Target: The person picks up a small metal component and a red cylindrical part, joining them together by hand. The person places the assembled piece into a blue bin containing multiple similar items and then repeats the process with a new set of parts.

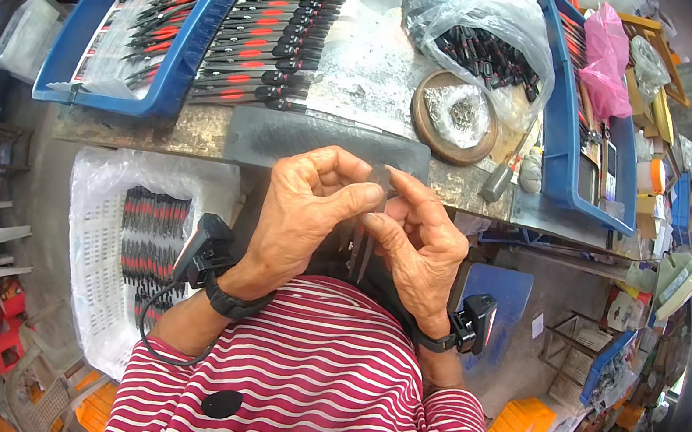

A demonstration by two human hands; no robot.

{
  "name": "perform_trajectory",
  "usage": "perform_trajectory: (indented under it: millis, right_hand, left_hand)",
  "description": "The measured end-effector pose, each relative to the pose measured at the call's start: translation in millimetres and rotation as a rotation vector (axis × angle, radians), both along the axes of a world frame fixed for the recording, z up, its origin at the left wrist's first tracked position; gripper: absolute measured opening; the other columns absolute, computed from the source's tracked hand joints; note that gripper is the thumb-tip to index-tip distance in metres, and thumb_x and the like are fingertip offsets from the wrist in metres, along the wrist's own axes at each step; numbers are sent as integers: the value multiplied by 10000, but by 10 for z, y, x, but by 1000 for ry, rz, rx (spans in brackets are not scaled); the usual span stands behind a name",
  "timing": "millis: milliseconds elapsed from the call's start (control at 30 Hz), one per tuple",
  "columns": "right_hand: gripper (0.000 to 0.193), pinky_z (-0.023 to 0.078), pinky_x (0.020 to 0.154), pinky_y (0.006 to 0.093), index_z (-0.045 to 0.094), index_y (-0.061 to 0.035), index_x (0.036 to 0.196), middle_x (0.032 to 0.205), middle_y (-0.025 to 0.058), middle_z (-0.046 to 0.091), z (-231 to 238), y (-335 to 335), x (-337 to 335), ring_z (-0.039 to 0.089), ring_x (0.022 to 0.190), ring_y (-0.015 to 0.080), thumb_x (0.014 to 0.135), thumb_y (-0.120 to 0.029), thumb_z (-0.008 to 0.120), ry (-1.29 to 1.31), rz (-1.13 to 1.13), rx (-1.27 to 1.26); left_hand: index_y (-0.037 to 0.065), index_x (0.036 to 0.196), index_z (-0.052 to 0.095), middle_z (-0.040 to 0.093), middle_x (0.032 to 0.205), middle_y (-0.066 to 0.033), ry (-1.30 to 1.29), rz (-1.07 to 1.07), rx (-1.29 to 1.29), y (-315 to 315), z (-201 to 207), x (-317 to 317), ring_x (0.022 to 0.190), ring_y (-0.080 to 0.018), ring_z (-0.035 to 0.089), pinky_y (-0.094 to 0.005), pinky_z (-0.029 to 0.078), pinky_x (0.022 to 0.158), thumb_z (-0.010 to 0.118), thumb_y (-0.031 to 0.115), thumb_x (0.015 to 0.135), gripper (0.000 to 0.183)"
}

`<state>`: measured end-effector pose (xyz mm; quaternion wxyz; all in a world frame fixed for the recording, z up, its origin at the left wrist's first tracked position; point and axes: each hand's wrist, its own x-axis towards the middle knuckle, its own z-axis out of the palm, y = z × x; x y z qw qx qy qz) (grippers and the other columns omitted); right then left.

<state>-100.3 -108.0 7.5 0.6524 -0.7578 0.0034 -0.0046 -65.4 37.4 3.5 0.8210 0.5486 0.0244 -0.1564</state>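
Close to my body, at the front edge of the workbench [146, 124], my hands meet around a slim, dark grey piece [381, 177]. Its kind cannot be made out. My left hand [304, 201] pinches it between thumb and curled fingers. Pressed against the same piece are the thumb and fingertips of my right hand [423, 249]. Below the fingers, narrow dark metal shanks [361, 253] point toward my lap; whether they join the held piece is hidden. Just beyond, a dark flat pad [321, 144] lies along the bench edge. Slim black-and-red tools [265, 37] lie in rows behind it.
Blue trays [173, 72] [574, 195] flank the bench top. Between them are a plastic bag of black parts [492, 55], a round wooden dish [453, 147] of small bits and a grey-handled tool [496, 184]. At left below stands a lined white basket [99, 243] of black-and-red tools.
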Motion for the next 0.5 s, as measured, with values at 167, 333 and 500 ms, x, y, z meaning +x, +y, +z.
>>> perform_trajectory:
  millis: [167, 333, 500]
  right_hand:
    - [440, 477, 600, 187, 550, 2, 1226, 788, 20, 585, -2, 31, 1, 571, 679, 52, 813, -39, 697, 4, -13, 36]
    - [433, 471, 585, 183, 551, 4, 1226, 790, 21, 587, -3, 43, 10, 568, 662, 51, 817, -28, 688, -9, -8, 38]
    - [429, 459, 556, 176, 553, 4, 1225, 770, 14, 584, -16, 51, 22, 560, 643, 45, 817, -22, 684, 5, -5, 71]
  left_hand:
    - [-36, 940, 574, 636, 755, -39, 15, 11, -54, -5, -16, -2, 643, -48, 584, -174, 467, 557, 681, 81, 829, 193]
    - [-38, 941, 558, 635, 745, -48, 19, 1, -62, 8, -25, 11, 609, -57, 590, -180, 474, 534, 673, 81, 837, 195]
    - [-39, 945, 556, 636, 756, -52, 15, -5, -74, 11, -44, 15, 615, -63, 594, -182, 477, 533, 674, 85, 838, 202]
